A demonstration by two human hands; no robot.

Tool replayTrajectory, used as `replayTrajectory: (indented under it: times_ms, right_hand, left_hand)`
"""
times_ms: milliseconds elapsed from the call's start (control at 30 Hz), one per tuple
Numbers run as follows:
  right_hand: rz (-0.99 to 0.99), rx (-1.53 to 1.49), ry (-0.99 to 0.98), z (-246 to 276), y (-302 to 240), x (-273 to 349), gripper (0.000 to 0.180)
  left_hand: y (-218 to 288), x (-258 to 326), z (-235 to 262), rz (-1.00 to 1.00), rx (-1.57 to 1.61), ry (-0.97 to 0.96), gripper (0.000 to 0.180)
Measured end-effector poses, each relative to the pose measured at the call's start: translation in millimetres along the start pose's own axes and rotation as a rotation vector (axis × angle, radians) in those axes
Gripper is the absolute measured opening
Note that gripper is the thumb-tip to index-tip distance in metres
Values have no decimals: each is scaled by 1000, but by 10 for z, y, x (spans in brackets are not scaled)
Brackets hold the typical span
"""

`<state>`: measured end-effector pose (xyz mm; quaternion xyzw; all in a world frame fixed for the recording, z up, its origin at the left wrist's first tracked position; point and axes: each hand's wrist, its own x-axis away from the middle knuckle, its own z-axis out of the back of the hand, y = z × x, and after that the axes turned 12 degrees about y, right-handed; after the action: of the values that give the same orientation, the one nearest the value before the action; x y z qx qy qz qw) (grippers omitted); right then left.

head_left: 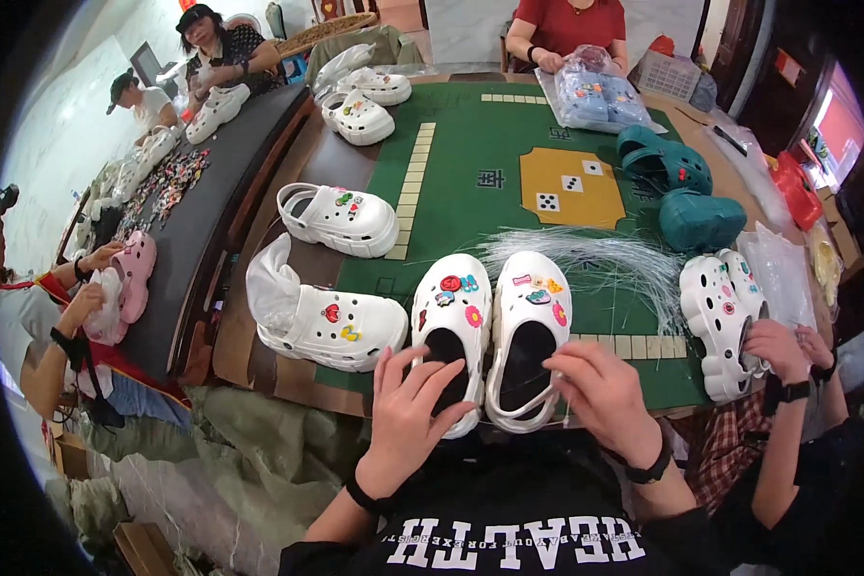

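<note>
As the hands [408, 418] [605, 389] touch them — white clogs [451, 322] [530, 312] lie between.

Workshop: clogs [451, 305], colourful bits [171, 182]

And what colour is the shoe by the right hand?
The shoe is white, best seen in the head view.
</note>
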<state>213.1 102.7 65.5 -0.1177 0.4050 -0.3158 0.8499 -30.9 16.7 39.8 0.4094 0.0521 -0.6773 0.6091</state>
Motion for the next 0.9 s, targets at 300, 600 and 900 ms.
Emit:
replayTrajectory:
  times_ms: [300, 600, 900]
  right_hand:
    - [-71, -38, 33, -43, 26, 3, 18]
    - [-117, -431, 188, -386, -244, -218, 47]
    - [-731, -881, 72, -103, -31, -54, 21]
  left_hand:
    - [-98, 129, -8, 202, 340, 14, 9]
    - [1, -286, -14, 178, 503, 150, 4]
    - [-93, -226, -68, 577, 765, -20, 10]
